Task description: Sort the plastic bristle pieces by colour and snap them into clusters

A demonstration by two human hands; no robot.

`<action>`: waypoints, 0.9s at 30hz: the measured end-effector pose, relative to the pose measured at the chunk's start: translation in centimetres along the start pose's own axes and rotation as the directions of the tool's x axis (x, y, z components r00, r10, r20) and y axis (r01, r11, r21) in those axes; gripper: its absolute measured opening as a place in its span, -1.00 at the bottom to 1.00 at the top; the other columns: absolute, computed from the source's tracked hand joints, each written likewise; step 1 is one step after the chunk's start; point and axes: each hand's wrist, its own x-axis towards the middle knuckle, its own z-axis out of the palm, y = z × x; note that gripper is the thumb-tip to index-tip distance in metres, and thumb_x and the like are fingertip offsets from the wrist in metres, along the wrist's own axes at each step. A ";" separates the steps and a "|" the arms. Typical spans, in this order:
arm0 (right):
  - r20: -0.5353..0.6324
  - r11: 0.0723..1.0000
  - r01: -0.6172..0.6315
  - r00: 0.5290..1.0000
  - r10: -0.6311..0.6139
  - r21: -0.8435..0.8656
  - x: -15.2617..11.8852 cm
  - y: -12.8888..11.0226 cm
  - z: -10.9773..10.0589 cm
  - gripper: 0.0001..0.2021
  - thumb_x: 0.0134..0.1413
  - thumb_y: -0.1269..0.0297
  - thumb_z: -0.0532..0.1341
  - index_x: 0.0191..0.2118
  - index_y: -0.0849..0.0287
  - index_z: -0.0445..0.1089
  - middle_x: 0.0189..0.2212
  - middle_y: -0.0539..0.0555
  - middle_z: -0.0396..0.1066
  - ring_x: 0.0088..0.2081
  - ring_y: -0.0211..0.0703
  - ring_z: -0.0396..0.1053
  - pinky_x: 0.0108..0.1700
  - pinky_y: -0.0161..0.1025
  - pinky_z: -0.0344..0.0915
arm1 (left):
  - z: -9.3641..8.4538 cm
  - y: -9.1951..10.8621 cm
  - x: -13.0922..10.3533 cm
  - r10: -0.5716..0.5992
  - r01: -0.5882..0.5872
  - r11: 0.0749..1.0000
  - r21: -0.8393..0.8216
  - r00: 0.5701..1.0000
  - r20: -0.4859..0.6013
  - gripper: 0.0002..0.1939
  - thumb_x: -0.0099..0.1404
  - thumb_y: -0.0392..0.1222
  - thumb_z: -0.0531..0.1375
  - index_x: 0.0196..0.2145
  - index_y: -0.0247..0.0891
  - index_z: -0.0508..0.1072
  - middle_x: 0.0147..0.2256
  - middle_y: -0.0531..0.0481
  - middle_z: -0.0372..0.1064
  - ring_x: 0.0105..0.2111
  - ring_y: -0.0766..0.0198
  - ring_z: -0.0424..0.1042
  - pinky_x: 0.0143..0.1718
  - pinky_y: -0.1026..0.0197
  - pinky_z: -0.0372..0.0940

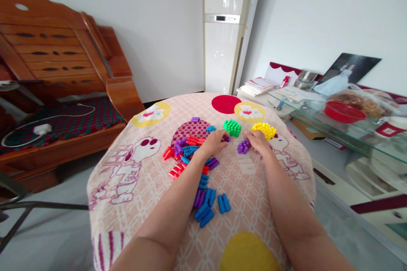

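Note:
My left hand point(216, 142) is closed on a small purple plastic piece point(227, 139), mostly hidden by the fingers. To its right, my right hand point(258, 140) has its fingers curled against a small bunch of purple pieces point(243, 146) and grips its edge. Just beyond the hands stand a block of green pieces point(232, 128) and a block of yellow pieces point(264, 129), both bunched upright. Around and under my left forearm lies a loose heap of blue tube-like pieces point(204, 214), red pieces point(176, 171) and more purple pieces point(199, 198).
A patterned cloth point(127, 220) covers the round table. At left is a wooden bench point(57, 51) with a white cable and adapter. A glass-topped cabinet point(311, 123) at right bears papers, a red bowl point(345, 112) and a cup. A tall white air conditioner point(221, 55) stands behind.

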 end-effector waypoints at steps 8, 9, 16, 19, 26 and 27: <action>-0.047 0.999 0.049 0.998 -0.050 -0.024 -0.1 0.0 0.1 -0.58 0.25 0.12 0.03 -0.40 0.27 0.51 -0.68 0.02 0.33 -0.50 -0.22 0.35 -0.42 -0.36 0.18 | 2.4 1.1 3.5 0.027 -0.027 0.989 -0.143 1.000 0.002 -0.71 0.03 -0.47 0.20 -0.24 -0.32 0.45 -0.32 0.00 0.47 -0.32 0.27 0.45 -0.20 0.20 0.38; -0.048 0.998 0.048 0.998 -0.049 -0.026 -0.1 0.0 0.1 -0.58 0.25 0.12 0.03 -0.41 0.27 0.51 -0.67 0.02 0.34 -0.49 -0.21 0.35 -0.41 -0.36 0.18 | 2.5 1.1 3.8 0.036 -0.034 0.989 -0.141 0.999 0.010 -0.69 0.02 -0.48 0.19 -0.24 -0.32 0.45 -0.31 0.00 0.47 -0.31 0.27 0.45 -0.19 0.19 0.39; -0.030 0.998 0.006 1.000 -0.008 -0.069 -0.6 -1.0 -0.3 -0.57 0.25 0.13 0.02 -0.43 0.27 0.51 -0.64 0.06 0.37 -0.47 -0.20 0.37 -0.37 -0.35 0.20 | 3.4 1.3 4.2 0.089 -0.048 0.969 -0.241 0.983 0.162 -0.56 -0.05 -0.59 0.07 -0.22 -0.35 0.46 -0.28 -0.03 0.51 -0.29 0.29 0.48 -0.17 0.22 0.41; -0.029 0.998 0.005 1.000 -0.007 -0.066 -0.5 -0.9 -0.3 -0.57 0.26 0.12 0.03 -0.43 0.27 0.51 -0.64 0.05 0.38 -0.49 -0.22 0.36 -0.37 -0.35 0.19 | 2.5 1.3 3.6 0.083 -0.049 0.976 -0.211 0.984 0.158 -0.49 -0.02 -0.59 0.06 -0.11 -0.35 0.47 -0.19 -0.08 0.53 -0.22 0.29 0.51 -0.12 0.24 0.41; -0.019 0.999 0.007 1.000 -0.008 -0.045 -0.4 -0.7 -0.1 -0.59 0.27 0.13 0.03 -0.37 0.27 0.53 -0.67 0.02 0.34 -0.51 -0.23 0.36 -0.40 -0.36 0.18 | -4.5 -0.1 -0.6 -0.061 0.060 0.998 0.034 0.997 0.044 -0.63 0.09 -0.42 0.13 -0.14 -0.31 0.55 -0.28 -0.05 0.56 -0.29 0.26 0.52 -0.20 0.27 0.39; -0.024 0.999 0.004 1.000 -0.005 -0.055 -0.5 -0.8 -0.1 -0.59 0.26 0.13 0.04 -0.38 0.27 0.53 -0.67 0.02 0.35 -0.50 -0.22 0.37 -0.39 -0.36 0.19 | -5.2 -0.3 -1.1 -0.083 0.077 0.993 0.095 0.994 0.066 -0.67 0.08 -0.39 0.16 -0.19 -0.30 0.56 -0.31 -0.03 0.56 -0.31 0.25 0.52 -0.21 0.27 0.38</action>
